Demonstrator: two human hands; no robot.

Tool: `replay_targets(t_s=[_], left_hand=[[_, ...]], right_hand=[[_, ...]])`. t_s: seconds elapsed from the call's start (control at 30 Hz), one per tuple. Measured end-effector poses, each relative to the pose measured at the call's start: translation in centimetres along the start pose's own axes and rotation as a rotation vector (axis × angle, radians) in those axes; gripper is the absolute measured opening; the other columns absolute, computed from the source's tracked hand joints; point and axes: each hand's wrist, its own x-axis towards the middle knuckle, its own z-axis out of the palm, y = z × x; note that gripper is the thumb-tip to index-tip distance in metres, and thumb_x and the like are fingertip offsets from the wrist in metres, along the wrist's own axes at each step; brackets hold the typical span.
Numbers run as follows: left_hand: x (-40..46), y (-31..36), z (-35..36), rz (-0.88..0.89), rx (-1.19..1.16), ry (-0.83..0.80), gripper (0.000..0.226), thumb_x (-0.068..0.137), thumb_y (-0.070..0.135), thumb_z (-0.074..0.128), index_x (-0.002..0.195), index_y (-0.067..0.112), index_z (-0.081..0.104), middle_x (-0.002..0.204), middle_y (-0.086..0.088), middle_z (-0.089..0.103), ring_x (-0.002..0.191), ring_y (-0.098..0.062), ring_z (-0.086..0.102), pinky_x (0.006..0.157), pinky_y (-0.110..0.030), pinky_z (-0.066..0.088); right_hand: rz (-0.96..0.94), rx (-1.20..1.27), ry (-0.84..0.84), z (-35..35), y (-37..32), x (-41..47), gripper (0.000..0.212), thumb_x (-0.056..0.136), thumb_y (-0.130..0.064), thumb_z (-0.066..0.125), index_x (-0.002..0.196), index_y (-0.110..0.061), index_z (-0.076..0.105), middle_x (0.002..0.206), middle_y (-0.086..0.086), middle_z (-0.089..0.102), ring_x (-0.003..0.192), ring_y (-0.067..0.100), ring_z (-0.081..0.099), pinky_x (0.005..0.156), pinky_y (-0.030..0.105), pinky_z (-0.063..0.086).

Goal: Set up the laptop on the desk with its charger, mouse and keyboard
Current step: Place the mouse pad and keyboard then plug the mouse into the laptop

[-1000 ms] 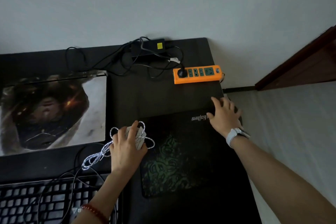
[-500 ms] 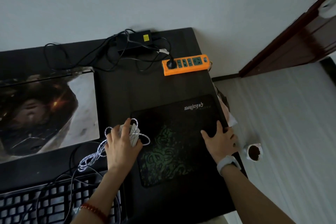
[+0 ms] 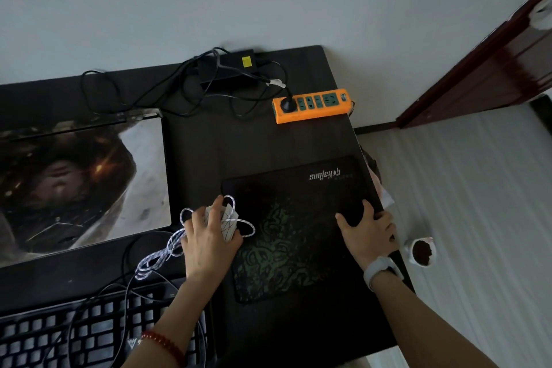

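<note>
Head view showed your left hand (image 3: 209,236) curled over the white mouse (image 3: 228,222), fingers wrapped round its body at the left edge of the mouse pad (image 3: 298,233), while your right hand (image 3: 369,228) lay flat, fingers spread, pressing the pad's right edge near the brink of the desk (image 3: 263,140). To do this step well, you needed to hold the pad square and fully on the desk with that right hand, then free the braided cable (image 3: 158,254) before setting the mouse down in the middle of the pad; loops of it were wound about the mouse and trailed toward the keyboard (image 3: 89,334), where it crossed thinner black leads and could snag. The mouse looked pale and angular, with fine line markings, mostly hidden under your fingers. The closed laptop (image 3: 80,185), its lid printed with dark artwork, lay left of the pad; the charger (image 3: 230,72) sat at the back, plugged into the orange power strip (image 3: 312,104).
</note>
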Motion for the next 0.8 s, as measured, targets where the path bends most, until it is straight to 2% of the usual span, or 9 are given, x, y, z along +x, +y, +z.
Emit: replay_targets(t_s=[0.3, 0.37, 0.43, 0.47, 0.53, 0.57, 0.6, 0.67, 0.8], left_hand=[[-0.1, 0.3, 0.0, 0.000, -0.008, -0.015, 0.076, 0.075, 0.028, 0.068, 0.141, 0.024, 0.031, 0.132, -0.011, 0.040, 0.122, -0.032, 0.034, 0.095, -0.052, 0.038], [0.0, 0.6, 0.0, 0.002, -0.028, -0.018, 0.077, 0.074, 0.028, 0.069, 0.141, 0.024, 0.032, 0.131, -0.012, 0.040, 0.121, -0.033, 0.034, 0.095, -0.051, 0.038], [0.2, 1.2, 0.3, -0.018, -0.075, -0.040, 0.078, 0.074, 0.029, 0.068, 0.142, 0.025, 0.031, 0.130, -0.012, 0.040, 0.119, -0.033, 0.034, 0.095, -0.048, 0.038], [0.3, 1.7, 0.5, -0.036, -0.106, -0.056, 0.078, 0.074, 0.031, 0.068, 0.142, 0.026, 0.030, 0.130, -0.012, 0.040, 0.119, -0.033, 0.034, 0.095, -0.047, 0.037], [0.6, 2.8, 1.1, -0.077, -0.153, -0.098, 0.077, 0.076, 0.037, 0.066, 0.142, 0.028, 0.028, 0.131, -0.011, 0.039, 0.120, -0.034, 0.033, 0.097, -0.046, 0.035], [0.8, 3.3, 1.6, -0.099, -0.164, -0.120, 0.077, 0.077, 0.040, 0.066, 0.142, 0.028, 0.027, 0.132, -0.012, 0.038, 0.121, -0.034, 0.032, 0.098, -0.046, 0.034], [1.0, 3.8, 1.9, -0.123, -0.171, -0.142, 0.077, 0.078, 0.042, 0.065, 0.142, 0.027, 0.027, 0.132, -0.012, 0.038, 0.122, -0.035, 0.031, 0.099, -0.045, 0.032], [1.3, 4.3, 2.5, -0.187, -0.221, -0.177, 0.074, 0.081, 0.043, 0.062, 0.143, 0.024, 0.027, 0.134, -0.014, 0.037, 0.125, -0.035, 0.030, 0.101, -0.043, 0.030], [1.4, 3.7, 2.3, -0.202, -0.387, -0.261, 0.059, 0.090, 0.022, 0.052, 0.144, 0.017, 0.027, 0.140, -0.018, 0.035, 0.128, -0.035, 0.033, 0.104, -0.041, 0.031]], right_hand=[[-0.030, 0.032, -0.075, -1.7, -0.5, -0.1, 0.069, 0.079, -0.051, 0.060, 0.136, -0.024, 0.031, 0.135, 0.017, 0.031, 0.122, 0.037, 0.032, 0.099, 0.056, 0.034], [-0.127, 0.020, -0.032, -2.0, -1.4, -0.9, 0.063, 0.083, -0.041, 0.059, 0.136, -0.022, 0.032, 0.137, 0.015, 0.029, 0.125, 0.036, 0.031, 0.102, 0.055, 0.034], [-0.336, 0.166, 0.010, -1.8, -2.6, -2.3, 0.050, 0.086, -0.031, 0.058, 0.131, -0.021, 0.041, 0.131, 0.010, 0.038, 0.121, 0.029, 0.041, 0.098, 0.041, 0.040], [-0.442, 0.316, -0.046, -1.6, -3.4, -3.2, 0.041, 0.088, -0.026, 0.057, 0.127, -0.019, 0.047, 0.124, 0.008, 0.047, 0.113, 0.023, 0.049, 0.091, 0.028, 0.044], [-0.506, 0.584, -0.310, -1.2, -5.2, -4.9, 0.028, 0.091, -0.020, 0.054, 0.119, -0.018, 0.055, 0.106, 0.002, 0.059, 0.094, 0.014, 0.059, 0.074, 0.009, 0.044], [-0.472, 0.671, -0.456, -1.1, -6.1, -5.5, 0.027, 0.093, -0.021, 0.051, 0.119, -0.017, 0.056, 0.101, 0.001, 0.062, 0.089, 0.013, 0.061, 0.072, 0.009, 0.045], [-0.422, 0.718, -0.565, -0.9, -6.8, -6.0, 0.029, 0.094, -0.022, 0.049, 0.121, -0.015, 0.055, 0.100, 0.003, 0.063, 0.088, 0.014, 0.062, 0.074, 0.015, 0.048], [-0.351, 0.745, -0.657, 0.0, -7.7, -6.7, 0.030, 0.096, -0.021, 0.044, 0.124, -0.014, 0.052, 0.107, 0.007, 0.062, 0.094, 0.017, 0.060, 0.080, 0.029, 0.050], [-0.190, 0.893, -0.745, 0.7, -8.2, -7.5, 0.033, 0.098, -0.019, 0.038, 0.130, -0.017, 0.046, 0.123, 0.007, 0.056, 0.108, 0.019, 0.057, 0.076, 0.025, 0.050]])
